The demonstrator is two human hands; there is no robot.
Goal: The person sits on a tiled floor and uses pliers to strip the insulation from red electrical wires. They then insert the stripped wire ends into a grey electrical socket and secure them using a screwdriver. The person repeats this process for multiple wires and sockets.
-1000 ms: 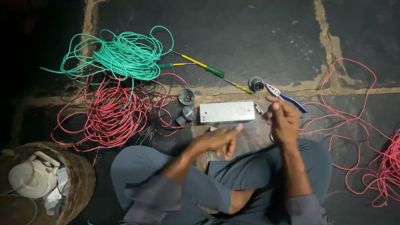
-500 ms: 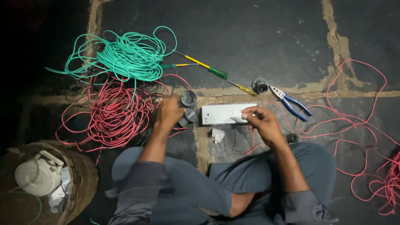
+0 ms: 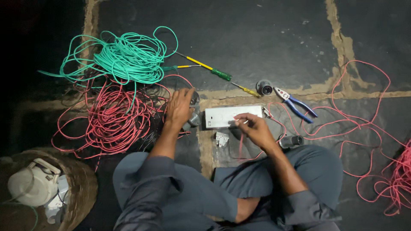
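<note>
Work surface: dark stone floor (image 3: 265, 34) with pale joints; the person sits cross-legged on it.
Step in hand: judged as parts gathering for wiring of the white switch box (image 3: 227, 116), which lies flat on the floor directly ahead of the knees.
Left hand (image 3: 179, 108): reached forward to the small grey fittings (image 3: 193, 119) just left of the box; fingers curled over them and touching. Whether a fitting is actually lifted cannot be told.
Right hand (image 3: 253, 127): fingers narrowed to a pinch over the right half of the box, touching its face; a thin red wire (image 3: 241, 143) runs down from beneath the hand. Whether the pinch holds that wire cannot be told.
Next move, judged: calls for a firm fingertip hold on one fitting and a steady box, as the parts are small and lie close together.
Count, wire coils: one green coil (image 3: 124, 57); one red coil (image 3: 113, 119) just below it, overlapping; one further red bundle (image 3: 400, 179) at the right edge, with loose loops running out from it.
Count, screwdrivers: two with yellow shafts visible, the green-handled one (image 3: 209, 69) and a shorter one (image 3: 246, 90) near it; a third green grip beside the green coil is uncertain.
Count, pliers: one, blue-handled pliers (image 3: 295, 102).
Count, round holders: one grey holder (image 3: 264, 87) above the box, one dark cylinder (image 3: 292, 140) by the right knee.
Count, small white parts: one terminal piece (image 3: 221, 138) below the box.
Count, baskets: one woven basket (image 3: 81, 188) at lower left, holding a white object.
</note>
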